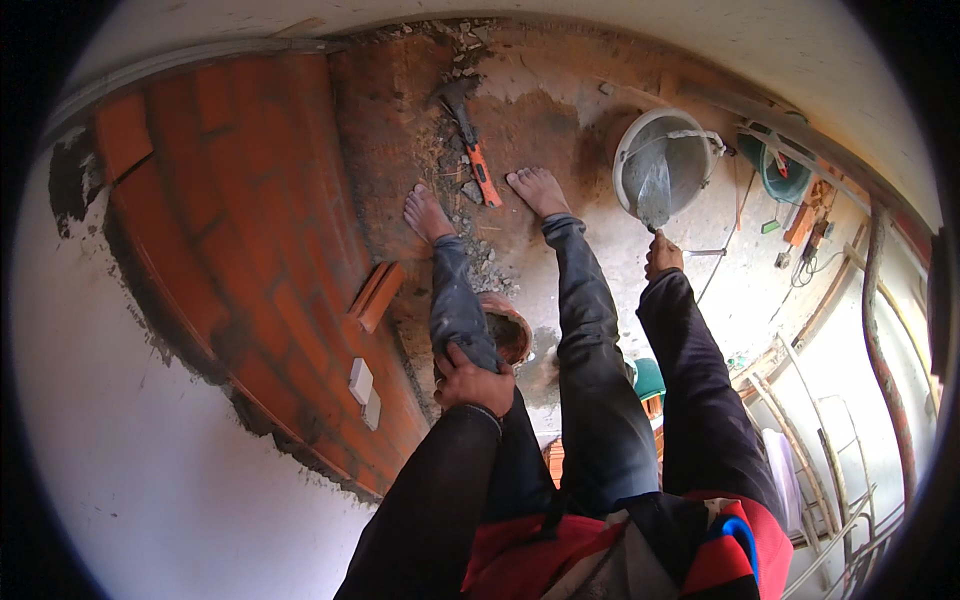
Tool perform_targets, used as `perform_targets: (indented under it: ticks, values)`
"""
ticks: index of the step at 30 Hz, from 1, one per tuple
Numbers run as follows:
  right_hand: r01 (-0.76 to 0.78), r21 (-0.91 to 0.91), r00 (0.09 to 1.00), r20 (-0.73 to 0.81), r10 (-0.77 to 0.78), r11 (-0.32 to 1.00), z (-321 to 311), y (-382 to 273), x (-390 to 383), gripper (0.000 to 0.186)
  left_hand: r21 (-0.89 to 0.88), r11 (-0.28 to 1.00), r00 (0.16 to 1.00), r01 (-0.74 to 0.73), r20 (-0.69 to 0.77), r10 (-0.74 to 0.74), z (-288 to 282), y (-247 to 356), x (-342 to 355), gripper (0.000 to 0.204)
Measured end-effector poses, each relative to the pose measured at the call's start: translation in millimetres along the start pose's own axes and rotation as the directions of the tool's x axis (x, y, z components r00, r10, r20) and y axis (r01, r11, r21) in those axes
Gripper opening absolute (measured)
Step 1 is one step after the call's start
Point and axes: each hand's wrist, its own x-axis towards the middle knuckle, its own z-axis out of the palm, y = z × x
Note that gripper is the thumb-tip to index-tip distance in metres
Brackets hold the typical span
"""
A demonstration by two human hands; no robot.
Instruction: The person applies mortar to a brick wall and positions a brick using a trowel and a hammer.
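My right hand (663,254) is closed around the handle of a trowel (653,203), whose blade points into a pale bucket (620,178) over its near rim. Inside the bucket is something grey; whether it is water or wet mortar I cannot tell. My left hand (472,382) rests on my left leg near the knee, its fingers lying over the dark trousers and holding no tool. Between my bare feet and the wall, a hammer (480,170) with an orange and black handle lies on the floor.
A brick wall (250,220) stands at left beside white plaster. Near it are a loose brick (377,297) and white pieces (362,382). A clay-coloured round pot (510,330) sits between my legs, beside rubble (488,268). Right are a green bucket (785,178) and wooden poles (878,350).
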Motion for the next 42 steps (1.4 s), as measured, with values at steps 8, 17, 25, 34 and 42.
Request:
perform_targets:
  ticks: [8, 17, 25, 34, 42]
  values:
    - [0.074, -0.945, 0.96, -0.019, -0.278, 0.319, 19, -39, 99, 0.05, -0.015, 1.0, 0.999, -0.015, 0.036, 0.016, -4, -26, 9, 0.095]
    - [0.279, -0.866, 0.893, 0.074, -0.443, 0.416, 39, -50, 101, 0.058, 0.078, 0.997, 0.998, -0.018, 0.053, 0.014, -3, -18, 4, 0.098]
    - [0.061, -0.123, 0.998, 0.027, -0.058, 0.991, 4, -31, 38, 0.038, 0.107, 0.994, 0.992, 0.021, 0.124, -0.034, -14, -9, 4, 0.098]
    - [0.294, -0.257, 0.941, -0.087, -0.326, 0.92, -30, -2, -73, 0.043, 0.03, 0.994, 0.972, 0.106, 0.209, -0.11, -26, -8, 12, 0.101]
    - [0.462, -0.054, 0.854, 0.296, -0.427, 0.885, 21, -73, -268, 0.033, -0.042, 0.988, 0.963, 0.152, 0.232, -0.138, -57, -14, 10, 0.102]
